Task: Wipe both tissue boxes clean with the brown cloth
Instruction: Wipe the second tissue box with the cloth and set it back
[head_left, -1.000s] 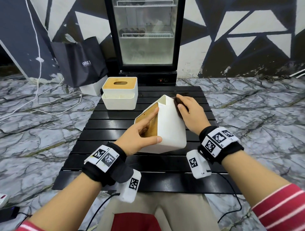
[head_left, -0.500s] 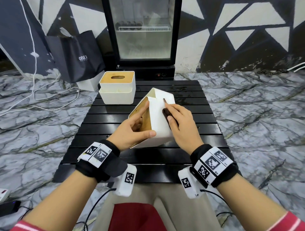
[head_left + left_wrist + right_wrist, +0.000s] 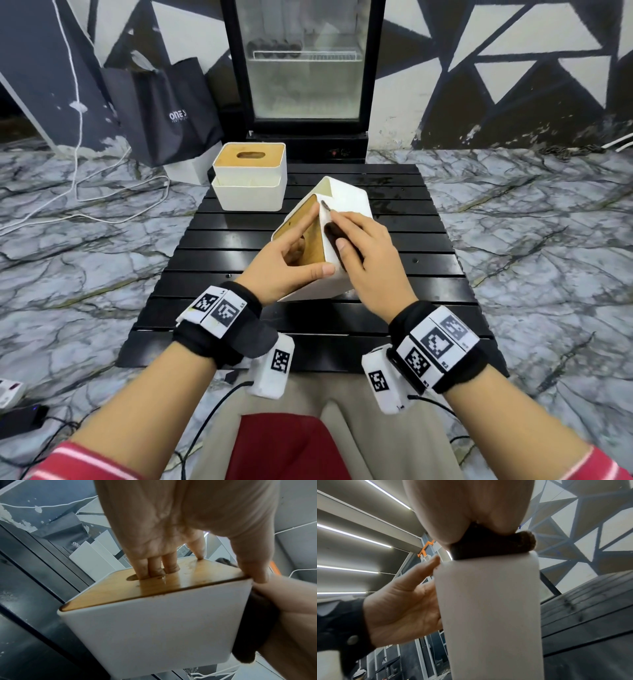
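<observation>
the left hand (image 3: pixel 291 263) grips the tilted tissue box (image 3: pixel 346 202) at mid counter (image 3: pixel 428 246), fingers hooked in its lid slot to brace it, so the right hand (image 3: pixel 370 260) can press the brown cloth (image 3: pixel 334 233) against its white side, while the second tissue box (image 3: pixel 250 181) waits far left.

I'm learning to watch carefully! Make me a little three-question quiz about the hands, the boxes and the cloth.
1. True or false: the tilted tissue box lies flat on the black table.
2. Which hand presses the brown cloth against the box's white side? A) left hand B) right hand
3. Fill in: three left fingers poke into the ____ in the wooden lid.

Key:
1. False; it is tipped up on an edge.
2. B
3. Slot. The other tissue box stands upright at the table's far left corner, untouched.
</observation>
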{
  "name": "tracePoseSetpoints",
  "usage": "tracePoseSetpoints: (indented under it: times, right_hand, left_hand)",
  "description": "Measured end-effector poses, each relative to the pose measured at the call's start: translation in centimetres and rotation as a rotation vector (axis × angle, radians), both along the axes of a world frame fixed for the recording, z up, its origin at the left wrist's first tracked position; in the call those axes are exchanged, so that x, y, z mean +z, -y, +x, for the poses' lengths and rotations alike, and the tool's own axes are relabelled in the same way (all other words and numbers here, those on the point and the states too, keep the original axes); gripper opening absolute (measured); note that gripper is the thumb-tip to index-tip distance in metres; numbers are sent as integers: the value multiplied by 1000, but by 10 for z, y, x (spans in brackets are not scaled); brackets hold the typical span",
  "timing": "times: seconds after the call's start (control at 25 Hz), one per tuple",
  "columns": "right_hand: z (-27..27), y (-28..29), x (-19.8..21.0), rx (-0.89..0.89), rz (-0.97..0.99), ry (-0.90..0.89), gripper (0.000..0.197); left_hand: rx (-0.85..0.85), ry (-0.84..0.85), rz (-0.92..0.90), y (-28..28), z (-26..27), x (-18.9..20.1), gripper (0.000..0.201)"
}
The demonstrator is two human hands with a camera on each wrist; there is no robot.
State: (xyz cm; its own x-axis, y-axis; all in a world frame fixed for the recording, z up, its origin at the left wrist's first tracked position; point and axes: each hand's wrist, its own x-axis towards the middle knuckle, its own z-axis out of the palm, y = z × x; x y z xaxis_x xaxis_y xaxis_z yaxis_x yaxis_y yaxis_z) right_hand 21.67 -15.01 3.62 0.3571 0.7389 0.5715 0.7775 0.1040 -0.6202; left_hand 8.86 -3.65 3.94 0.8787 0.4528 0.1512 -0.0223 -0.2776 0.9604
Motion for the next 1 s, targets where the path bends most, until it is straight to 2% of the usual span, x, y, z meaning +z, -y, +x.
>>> tracePoseSetpoints:
  times: [0.16,0.36,0.52,0.68,1.0]
  right_hand:
    - [-7,7,-5,-27,8,-31,41]
    - [0,-9,3,-7,43,15,46]
    - [7,-11,2,-45,44,29,47]
    - [3,-11,5,24,37,41,42]
    - [34,-31,24,34,-36,118,40]
  left_hand:
    - [10,-5,-20,1,0,1,86]
    - [-31,-11,8,2,-2,3,88]
    - [2,-39,0,0,-5,1,87]
    - [-21,-30,-11,-1,-6,2,93]
    - [-23,-45,-43,-4,-6,1,89]
